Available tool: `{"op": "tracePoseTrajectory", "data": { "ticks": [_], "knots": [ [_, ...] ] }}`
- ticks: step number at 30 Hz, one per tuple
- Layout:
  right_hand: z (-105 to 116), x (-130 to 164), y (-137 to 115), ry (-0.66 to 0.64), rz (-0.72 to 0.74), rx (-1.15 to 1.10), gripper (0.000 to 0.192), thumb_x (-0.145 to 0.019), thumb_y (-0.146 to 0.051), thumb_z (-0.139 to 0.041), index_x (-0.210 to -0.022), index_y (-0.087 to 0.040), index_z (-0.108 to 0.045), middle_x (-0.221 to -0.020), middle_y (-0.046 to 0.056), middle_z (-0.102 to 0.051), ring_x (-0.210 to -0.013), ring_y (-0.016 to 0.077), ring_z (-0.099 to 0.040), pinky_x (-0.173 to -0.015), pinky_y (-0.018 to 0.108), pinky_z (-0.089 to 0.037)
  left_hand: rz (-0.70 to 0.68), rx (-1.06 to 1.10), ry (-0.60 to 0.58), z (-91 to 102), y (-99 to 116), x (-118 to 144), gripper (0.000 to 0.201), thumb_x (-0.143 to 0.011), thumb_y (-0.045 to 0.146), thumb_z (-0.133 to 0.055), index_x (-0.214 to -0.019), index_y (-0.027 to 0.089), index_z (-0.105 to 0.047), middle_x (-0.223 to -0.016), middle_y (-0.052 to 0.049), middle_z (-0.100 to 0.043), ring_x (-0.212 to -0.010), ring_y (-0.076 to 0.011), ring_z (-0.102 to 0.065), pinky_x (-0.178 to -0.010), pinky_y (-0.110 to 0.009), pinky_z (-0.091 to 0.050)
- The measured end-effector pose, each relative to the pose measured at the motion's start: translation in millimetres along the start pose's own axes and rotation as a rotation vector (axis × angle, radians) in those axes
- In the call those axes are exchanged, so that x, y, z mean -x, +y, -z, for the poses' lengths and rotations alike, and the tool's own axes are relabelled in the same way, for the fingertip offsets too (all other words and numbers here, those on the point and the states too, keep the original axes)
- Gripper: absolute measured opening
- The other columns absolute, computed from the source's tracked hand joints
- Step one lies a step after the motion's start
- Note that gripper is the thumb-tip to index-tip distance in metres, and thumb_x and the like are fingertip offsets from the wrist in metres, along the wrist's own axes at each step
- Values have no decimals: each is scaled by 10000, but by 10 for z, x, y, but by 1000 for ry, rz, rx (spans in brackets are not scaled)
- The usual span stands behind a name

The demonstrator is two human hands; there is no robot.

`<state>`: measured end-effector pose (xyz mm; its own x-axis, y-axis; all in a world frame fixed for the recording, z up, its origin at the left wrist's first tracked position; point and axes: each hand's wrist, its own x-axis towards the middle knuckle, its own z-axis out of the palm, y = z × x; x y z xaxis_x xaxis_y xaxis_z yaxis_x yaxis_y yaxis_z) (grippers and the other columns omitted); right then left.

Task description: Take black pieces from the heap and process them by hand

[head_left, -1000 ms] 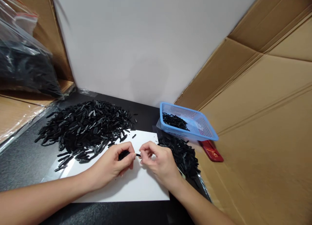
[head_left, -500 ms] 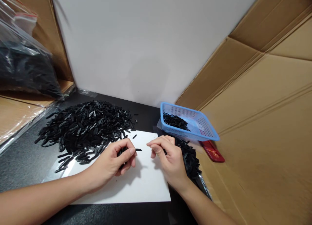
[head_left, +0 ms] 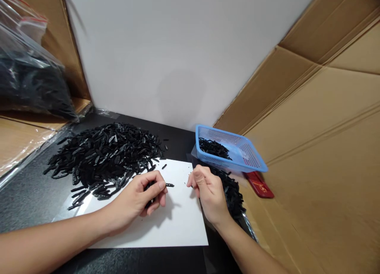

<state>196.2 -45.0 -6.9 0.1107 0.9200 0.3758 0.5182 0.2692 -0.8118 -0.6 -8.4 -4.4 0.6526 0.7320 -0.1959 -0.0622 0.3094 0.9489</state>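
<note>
My left hand [head_left: 141,199] rests on a white sheet [head_left: 172,226] and grips a small bunch of thin black plastic strips [head_left: 154,187]; one strip tip [head_left: 170,185] sticks out past the thumb. My right hand [head_left: 209,195] hovers at the sheet's right edge, fingers curled, beside a smaller pile of black strips [head_left: 230,191]. Whether it holds a strip cannot be made out. A large heap of the same black strips [head_left: 103,157] lies to the left behind the sheet.
A blue plastic basket [head_left: 249,155] with some black strips stands at the right rear. A red flat object [head_left: 259,184] lies below it. Cardboard walls rise on the right and left. A clear bag of black parts [head_left: 29,80] sits on the left.
My right hand has pulled away from the left hand, moving right to the small pile at the sheet's edge. The left hand stays put with its strips.
</note>
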Motion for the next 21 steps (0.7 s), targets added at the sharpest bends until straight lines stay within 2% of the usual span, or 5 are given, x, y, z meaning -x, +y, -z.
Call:
{"op": "tracePoseTrajectory", "data": {
  "ticks": [3, 4, 8, 17, 21],
  "knots": [
    [-35, 10, -51, -57, 113, -26, 154, -948, -318, -549, -990, -234, -670, -786, 34, -699, -751, 209, -638, -688, 330, -482, -14, -23, 16, 11, -4, -3, 357, -904, 475, -564, -705, 179, -535, -600, 34, -554, -436, -59, -341, -416, -195, -220],
    [-57, 18, -72, -93, 173, -36, 179, -921, -284, -599, -1082, -245, -667, -880, 45, -728, -799, 217, -658, -733, 348, -496, -21, -33, 14, 14, -6, -2, 361, -905, 481, -560, -706, 180, -539, -581, 40, -539, -439, -62, -341, -422, -197, -226],
    [-136, 49, -121, -106, 303, -79, 169, -868, -158, -670, -976, -263, -747, -864, 38, -774, -766, 213, -680, -764, 372, -504, 4, -54, -9, 13, -8, 6, 391, -900, 507, -551, -696, 174, -568, -470, 70, -436, -430, -73, -316, -431, -201, -226],
    [-126, 56, -75, 12, 8, -220, 37, -782, -238, -757, -758, -243, -784, -721, 40, -761, -710, 221, -672, -683, 345, -515, 216, 262, 145, -47, 79, 13, 216, -880, 315, -549, -926, 145, -673, -667, -6, -616, -496, -74, -387, -437, -174, -193],
    [-156, 53, -58, -38, -269, -448, 226, -732, -431, -792, -739, -207, -759, -636, 40, -735, -626, 212, -673, -635, 325, -522, 210, 305, 139, -23, 49, 12, 269, -857, 299, -643, -1101, 189, -617, -737, -7, -664, -486, -58, -384, -449, -171, -201]
  ]
}}
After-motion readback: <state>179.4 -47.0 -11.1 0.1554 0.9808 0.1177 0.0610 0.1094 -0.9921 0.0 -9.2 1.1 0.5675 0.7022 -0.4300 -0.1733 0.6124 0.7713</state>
